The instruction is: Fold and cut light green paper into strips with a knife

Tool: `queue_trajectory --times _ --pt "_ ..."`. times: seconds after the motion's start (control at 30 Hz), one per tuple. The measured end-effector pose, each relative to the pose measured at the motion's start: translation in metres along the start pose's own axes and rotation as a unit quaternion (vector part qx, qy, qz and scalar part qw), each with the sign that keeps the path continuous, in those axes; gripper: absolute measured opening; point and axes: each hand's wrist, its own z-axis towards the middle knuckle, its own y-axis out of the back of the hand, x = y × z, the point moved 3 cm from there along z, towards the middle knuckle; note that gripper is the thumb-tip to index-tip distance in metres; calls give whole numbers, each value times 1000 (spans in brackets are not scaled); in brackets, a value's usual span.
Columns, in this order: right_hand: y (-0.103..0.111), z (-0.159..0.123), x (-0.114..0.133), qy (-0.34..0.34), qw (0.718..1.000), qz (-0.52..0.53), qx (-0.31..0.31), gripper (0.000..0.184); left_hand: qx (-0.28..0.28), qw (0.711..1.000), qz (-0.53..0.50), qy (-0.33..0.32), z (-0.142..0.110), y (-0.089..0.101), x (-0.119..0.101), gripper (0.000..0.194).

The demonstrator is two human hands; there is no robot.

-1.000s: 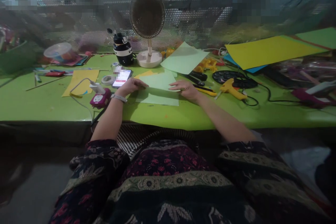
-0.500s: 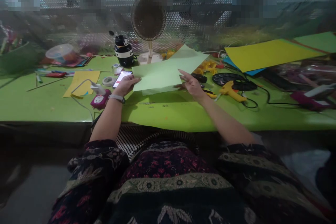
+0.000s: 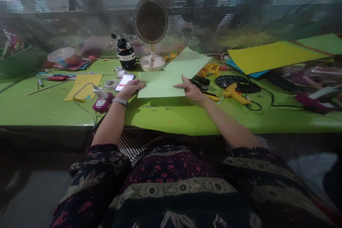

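Note:
Between my hands, just over the table, is a pale green sheet of paper (image 3: 159, 84). My left hand (image 3: 130, 89) grips its left edge, thumb on top and fingers under it. At the right edge my right hand (image 3: 194, 92) pinches the same sheet, with the index finger and thumb pointing inward over it. Another pale green piece (image 3: 188, 62) angles up behind, toward the back right; I cannot tell whether it is joined to the held sheet. A lit phone (image 3: 125, 82) lies beside my left hand.
A small fan (image 3: 151, 21) and a dark bottle (image 3: 126, 55) stand at the back. To the left are a purple plug adapter (image 3: 102, 104), a tape roll (image 3: 110, 84) and yellow paper (image 3: 84, 84). A yellow glue gun (image 3: 235, 94), black palette (image 3: 227, 80) and large yellow sheet (image 3: 267, 56) occupy the right.
The held sheet has come down and lies flatter, its front edge now straighter. My right hand has dropped slightly, and its fingers reach further over the paper.

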Motion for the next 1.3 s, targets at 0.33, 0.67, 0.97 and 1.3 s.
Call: queue_trajectory --times 0.33,0.67,0.97,1.3 --pt "-1 5 -2 -43 991 68 -108 64 50 997 44 45 -14 -13 -10 40" --pt "1 4 -1 -7 983 -44 -178 65 98 995 -19 -23 -26 -36 -24 74" --pt "-4 0 8 32 984 -31 -170 58 -39 996 40 -65 -15 -27 -16 62" --pt "3 4 -9 -22 980 93 -175 86 -42 996 40 -75 -15 -31 -15 58"
